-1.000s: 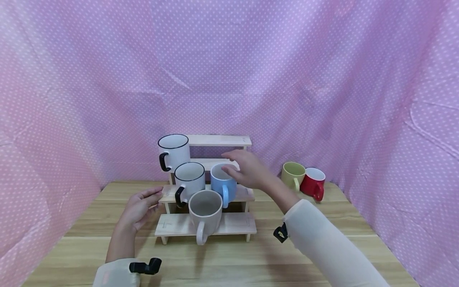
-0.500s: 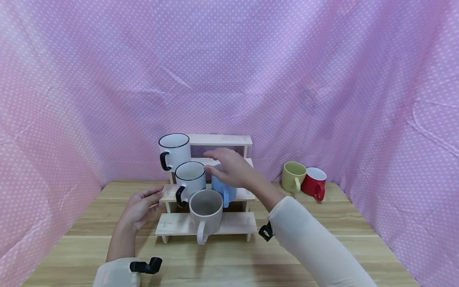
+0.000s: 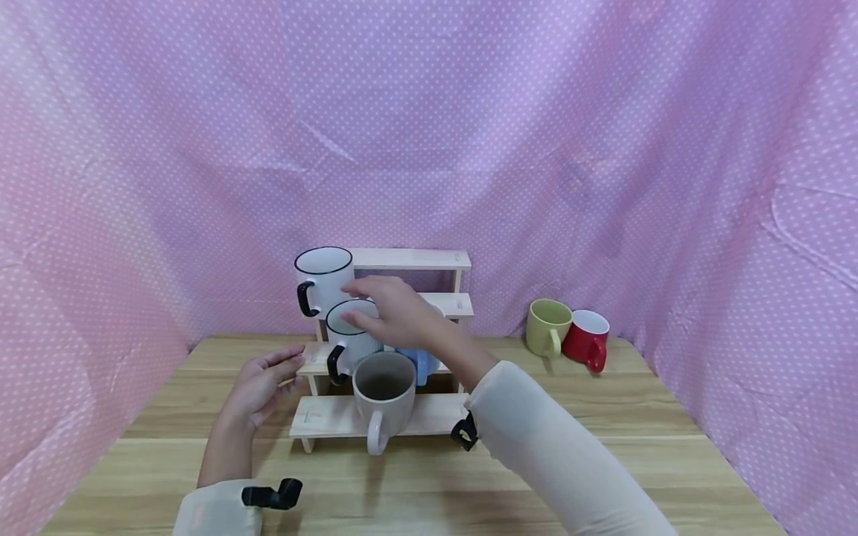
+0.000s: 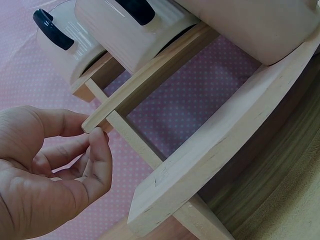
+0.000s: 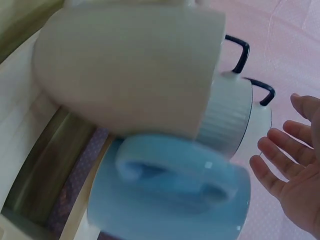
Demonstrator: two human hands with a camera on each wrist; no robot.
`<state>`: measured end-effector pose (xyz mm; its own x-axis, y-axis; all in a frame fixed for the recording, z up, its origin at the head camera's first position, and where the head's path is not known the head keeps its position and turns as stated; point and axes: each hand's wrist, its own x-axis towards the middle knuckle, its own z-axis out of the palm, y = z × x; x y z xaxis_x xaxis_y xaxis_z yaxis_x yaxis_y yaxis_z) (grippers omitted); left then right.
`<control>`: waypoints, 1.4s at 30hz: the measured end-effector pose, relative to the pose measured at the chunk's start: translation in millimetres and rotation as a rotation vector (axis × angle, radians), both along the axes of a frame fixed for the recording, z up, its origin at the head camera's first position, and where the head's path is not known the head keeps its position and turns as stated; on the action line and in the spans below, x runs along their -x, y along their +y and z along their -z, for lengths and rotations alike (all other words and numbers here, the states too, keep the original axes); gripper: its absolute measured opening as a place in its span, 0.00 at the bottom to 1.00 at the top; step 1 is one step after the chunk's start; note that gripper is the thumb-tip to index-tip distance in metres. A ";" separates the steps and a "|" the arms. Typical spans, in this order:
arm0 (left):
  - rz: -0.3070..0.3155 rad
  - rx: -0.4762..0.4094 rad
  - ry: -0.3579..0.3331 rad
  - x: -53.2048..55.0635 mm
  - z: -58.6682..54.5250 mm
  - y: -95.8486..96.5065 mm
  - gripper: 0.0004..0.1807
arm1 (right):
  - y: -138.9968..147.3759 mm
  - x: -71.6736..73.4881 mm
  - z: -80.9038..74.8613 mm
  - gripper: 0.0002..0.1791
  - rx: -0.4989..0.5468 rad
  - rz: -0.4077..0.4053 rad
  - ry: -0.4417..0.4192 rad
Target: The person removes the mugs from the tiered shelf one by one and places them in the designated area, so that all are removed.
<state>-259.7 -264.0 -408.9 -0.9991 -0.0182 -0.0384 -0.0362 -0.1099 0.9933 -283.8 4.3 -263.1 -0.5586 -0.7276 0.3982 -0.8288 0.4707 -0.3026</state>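
A stepped wooden rack [image 3: 328, 418] bears several mugs. My left hand [image 3: 261, 387] pinches the left end of its second-lowest board [image 4: 145, 80] between thumb and finger, palm side showing. Over the white mug with a black rim and handle [image 3: 354, 347] hovers my right hand [image 3: 398, 313], fingers spread and holding nothing. Behind that mug, higher up, stands a larger-looking white, black-rimmed mug [image 3: 325, 286]. A beige mug [image 3: 383, 406] sits on the lowest board, handle forward. My right hand and wrist partly hide a light blue mug [image 5: 170, 200] beside the middle white one.
At the back right of the wooden table [image 3: 590, 461], a yellow-green mug [image 3: 548, 327] and a red mug [image 3: 586, 339] stand side by side. The rack's top board [image 3: 412, 259] is in front of a pink dotted cloth [image 3: 429, 134] hung around the table.
My right hand has moved left, from above the blue mug to above the middle white mug, fingers still spread. The left hand keeps its grip on the board, and the mugs stay in place.
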 end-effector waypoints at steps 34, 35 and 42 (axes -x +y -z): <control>0.014 0.010 0.009 1.5 4.0 -2.4 0.26 | -58.6 9.7 0.0 0.16 0.423 0.024 -0.798; 0.007 0.011 0.010 1.5 4.2 -2.3 0.26 | -59.2 10.0 0.3 0.16 0.422 0.024 -0.806; -0.003 0.016 0.008 -0.4 3.3 -0.9 0.27 | -60.4 12.3 2.3 0.16 0.406 0.020 -0.846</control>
